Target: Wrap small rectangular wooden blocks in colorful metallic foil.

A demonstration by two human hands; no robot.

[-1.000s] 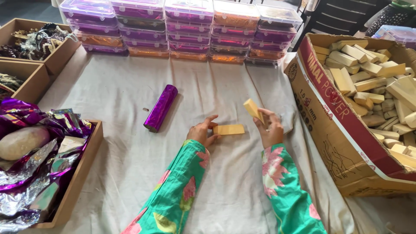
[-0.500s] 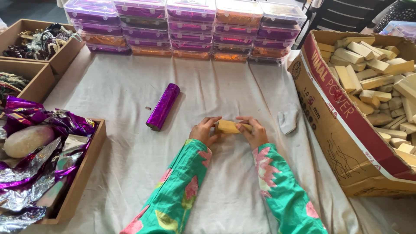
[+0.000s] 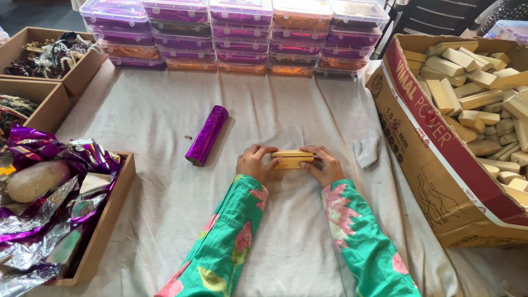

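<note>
Two small wooden blocks [image 3: 292, 159] lie stacked together on the white cloth [image 3: 165, 198], pressed between both hands. My left hand [image 3: 254, 163] grips their left end and my right hand [image 3: 325, 164] grips their right end. A roll wrapped in shiny purple foil [image 3: 207, 135] lies on the cloth to the left of my left hand, apart from it.
A big cardboard box [image 3: 440, 143] of loose wooden blocks [image 3: 484, 93] stands at the right. Stacked clear plastic boxes [image 3: 236, 33] line the back. Wooden trays at the left hold purple and silver foil [image 3: 49, 187]. A crumpled white scrap [image 3: 367, 149] lies right of my hands.
My right hand brought its block down and across onto the block on the cloth. Both hands now press the two blocks together.
</note>
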